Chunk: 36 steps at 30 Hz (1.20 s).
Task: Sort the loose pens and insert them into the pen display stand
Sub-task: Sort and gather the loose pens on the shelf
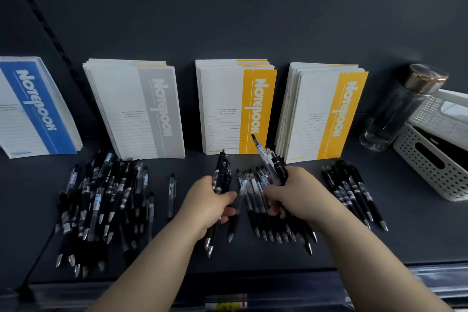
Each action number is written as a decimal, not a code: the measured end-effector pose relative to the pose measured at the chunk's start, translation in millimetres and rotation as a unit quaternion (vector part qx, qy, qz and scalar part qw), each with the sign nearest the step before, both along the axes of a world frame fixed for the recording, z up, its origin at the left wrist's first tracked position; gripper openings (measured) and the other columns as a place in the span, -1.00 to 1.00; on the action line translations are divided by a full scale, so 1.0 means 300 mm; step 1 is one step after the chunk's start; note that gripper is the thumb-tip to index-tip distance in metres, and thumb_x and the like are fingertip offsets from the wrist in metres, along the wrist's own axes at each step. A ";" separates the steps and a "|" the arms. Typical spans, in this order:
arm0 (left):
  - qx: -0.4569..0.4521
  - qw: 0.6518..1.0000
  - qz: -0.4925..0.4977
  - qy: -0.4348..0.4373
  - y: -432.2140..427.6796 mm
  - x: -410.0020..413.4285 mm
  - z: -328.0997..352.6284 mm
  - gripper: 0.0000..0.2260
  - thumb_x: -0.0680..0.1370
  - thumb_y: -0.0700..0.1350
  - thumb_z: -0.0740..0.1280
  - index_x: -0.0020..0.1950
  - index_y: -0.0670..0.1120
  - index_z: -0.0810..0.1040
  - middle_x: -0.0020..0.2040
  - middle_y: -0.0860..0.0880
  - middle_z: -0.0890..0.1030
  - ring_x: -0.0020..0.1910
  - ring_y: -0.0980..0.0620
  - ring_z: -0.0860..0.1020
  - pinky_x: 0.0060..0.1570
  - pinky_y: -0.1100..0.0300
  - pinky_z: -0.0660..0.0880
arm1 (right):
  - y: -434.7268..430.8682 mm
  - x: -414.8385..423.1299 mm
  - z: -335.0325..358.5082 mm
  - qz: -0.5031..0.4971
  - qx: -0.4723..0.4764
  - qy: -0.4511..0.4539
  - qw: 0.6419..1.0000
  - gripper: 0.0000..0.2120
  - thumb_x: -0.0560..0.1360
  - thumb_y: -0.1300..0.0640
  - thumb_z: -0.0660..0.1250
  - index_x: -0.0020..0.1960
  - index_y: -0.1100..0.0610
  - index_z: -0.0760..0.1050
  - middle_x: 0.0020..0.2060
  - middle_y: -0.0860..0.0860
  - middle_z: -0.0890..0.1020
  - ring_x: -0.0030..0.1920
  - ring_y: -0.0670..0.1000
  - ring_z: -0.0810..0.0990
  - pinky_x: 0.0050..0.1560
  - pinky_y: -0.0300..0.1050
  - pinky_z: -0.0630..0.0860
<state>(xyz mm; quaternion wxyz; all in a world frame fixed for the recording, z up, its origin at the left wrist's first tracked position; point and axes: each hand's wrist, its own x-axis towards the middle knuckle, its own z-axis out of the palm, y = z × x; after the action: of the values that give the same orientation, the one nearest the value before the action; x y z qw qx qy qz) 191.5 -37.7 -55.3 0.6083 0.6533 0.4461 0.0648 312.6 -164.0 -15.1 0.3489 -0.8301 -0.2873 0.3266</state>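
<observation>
Your left hand [209, 206] is clenched round a small bundle of pens [222, 175]. Clicker ends point away from you and the metal tips stick out below the palm. Your right hand [296, 192] has its fingers curled round a second bunch of pens [277, 168]. One raised pen [257, 145] from that bunch pokes up, tilted left, across the yellow cover behind it. Both hands sit close together over the middle of the dark shelf [253, 261].

A fanned row of pens [255, 213] lies on the shelf between and under the hands, tips toward you. Your right hand partly covers it. Left of your left hand a single pen [172, 192] lies alone, apart from everything. Further left is the big loose pile [101, 200], with pens crossed over each other and most tips toward you. Right of your right hand, not touching it, a sorted group [352, 192] lies side by side, tips toward you.

Along the back, four notebook stacks lean on the wall:
- blue stack [33, 109] at far left
- grey stack [141, 109]
- middle yellow stack [238, 109]
- right yellow stack [326, 114]

Right of those stands a clear bottle [395, 114] with a metallic cap. It is just beside white perforated baskets [435, 164] at the right edge; I cannot tell whether they touch.
</observation>
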 end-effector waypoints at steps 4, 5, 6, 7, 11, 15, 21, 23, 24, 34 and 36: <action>0.082 0.994 -0.052 0.053 0.005 -0.010 -0.006 -0.80 0.53 -0.17 0.35 0.10 -0.10 0.40 -0.07 -0.11 0.61 -0.30 0.02 0.64 -0.43 0.25 0.51 | -0.004 -0.006 -0.019 -0.023 0.013 0.053 0.998 -0.95 0.44 0.25 0.29 -0.13 0.25 0.45 -0.41 0.13 0.64 -0.45 0.03 0.59 -0.25 -0.04 0.54; 0.084 0.992 -0.065 0.060 0.004 -0.011 -0.007 -0.77 0.52 -0.17 0.35 0.13 -0.10 0.39 -0.07 -0.11 0.61 -0.30 0.01 0.65 -0.43 0.25 0.50 | 0.001 -0.008 -0.020 -0.016 -0.005 0.020 1.000 -0.93 0.44 0.23 0.28 -0.12 0.24 0.46 -0.41 0.12 0.66 -0.49 -0.03 0.56 -0.32 -0.11 0.51; 0.083 0.991 -0.079 0.064 0.002 -0.010 -0.010 -0.74 0.52 -0.17 0.35 0.16 -0.10 0.38 -0.06 -0.11 0.62 -0.30 0.01 0.65 -0.43 0.24 0.49 | 0.007 -0.012 -0.020 -0.006 -0.026 -0.024 0.999 -0.92 0.45 0.20 0.28 -0.12 0.23 0.46 -0.40 0.11 0.66 -0.52 -0.07 0.53 -0.42 -0.20 0.46; 0.076 0.991 -0.090 0.064 -0.003 -0.009 -0.013 -0.71 0.51 -0.18 0.36 0.19 -0.11 0.37 -0.06 -0.12 0.62 -0.32 0.01 0.66 -0.44 0.23 0.48 | 0.015 -0.016 -0.020 0.002 -0.046 -0.069 0.997 -0.90 0.46 0.17 0.27 -0.11 0.22 0.46 -0.38 0.11 0.66 -0.50 -0.08 0.54 -0.45 -0.22 0.44; 0.064 0.993 -0.088 0.042 -0.019 -0.006 -0.020 -0.77 0.50 -0.22 0.36 0.10 -0.09 0.40 -0.13 -0.11 0.64 -0.36 0.02 0.65 -0.45 0.23 0.47 | 0.052 -0.040 -0.042 0.027 -0.102 -0.182 0.978 -0.85 0.48 0.10 0.25 -0.12 0.19 0.42 -0.27 0.07 0.57 -0.24 0.08 0.56 -0.33 -0.12 0.45; 0.013 0.998 -0.053 -0.007 -0.013 -0.013 -0.013 -0.82 0.52 -0.25 0.35 0.07 -0.13 0.41 -0.11 -0.15 0.63 -0.40 0.01 0.64 -0.48 0.23 0.46 | 0.064 -0.050 -0.059 0.033 -0.117 -0.210 0.970 -0.85 0.50 0.08 0.24 -0.17 0.15 0.37 -0.32 -0.01 0.44 -0.29 0.03 0.45 -0.43 -0.20 0.31; 0.100 0.991 -0.087 0.025 -0.013 -0.020 -0.031 -0.80 0.52 -0.18 0.36 0.07 -0.05 0.39 -0.13 -0.05 0.61 -0.39 0.07 0.62 -0.46 0.25 0.49 | 0.036 -0.038 -0.034 0.015 -0.103 -0.202 0.974 -0.83 0.49 0.09 0.27 -0.03 0.19 0.45 -0.23 0.06 0.55 -0.20 0.07 0.55 -0.29 -0.11 0.43; 0.137 0.984 -0.107 0.047 -0.008 -0.017 -0.040 -0.79 0.51 -0.15 0.36 0.07 -0.04 0.38 -0.16 -0.02 0.61 -0.37 0.07 0.64 -0.37 0.16 0.58 | 0.028 -0.044 -0.029 0.021 -0.106 -0.198 0.974 -0.82 0.49 0.08 0.27 -0.01 0.18 0.45 -0.24 0.05 0.54 -0.24 0.05 0.51 -0.32 -0.12 0.40; 0.143 0.982 -0.110 0.051 -0.004 -0.015 -0.040 -0.79 0.51 -0.15 0.36 0.07 -0.03 0.38 -0.17 -0.02 0.62 -0.37 0.06 0.64 -0.34 0.14 0.59 | 0.028 -0.049 -0.030 0.024 -0.107 -0.192 0.975 -0.83 0.49 0.08 0.27 -0.01 0.18 0.45 -0.25 0.04 0.54 -0.26 0.04 0.50 -0.34 -0.13 0.39; -0.015 0.998 -0.012 -0.056 0.006 -0.026 -0.023 -0.79 0.51 -0.23 0.37 0.10 -0.16 0.43 -0.13 -0.13 0.61 -0.39 0.02 0.60 -0.46 0.21 0.46 | 0.068 -0.104 -0.054 0.064 -0.108 -0.189 0.974 -0.79 0.52 -0.04 0.26 -0.15 0.06 0.33 -0.27 -0.06 0.43 -0.25 -0.02 0.42 -0.42 -0.27 0.23; -0.032 0.997 -0.015 -0.064 0.006 -0.027 -0.020 -0.77 0.51 -0.22 0.37 0.13 -0.14 0.43 -0.09 -0.12 0.63 -0.35 0.02 0.63 -0.46 0.22 0.46 | 0.059 -0.093 -0.041 0.050 -0.081 -0.150 0.984 -0.81 0.52 -0.04 0.27 -0.15 0.05 0.37 -0.31 -0.06 0.49 -0.34 -0.07 0.46 -0.44 -0.24 0.29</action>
<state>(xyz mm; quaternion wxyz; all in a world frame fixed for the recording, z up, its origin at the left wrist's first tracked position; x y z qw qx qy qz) 183.5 -35.9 -61.3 0.6570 0.6344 0.3988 0.0829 284.7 -146.3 -27.5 0.2171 -0.8798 -0.3498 0.2376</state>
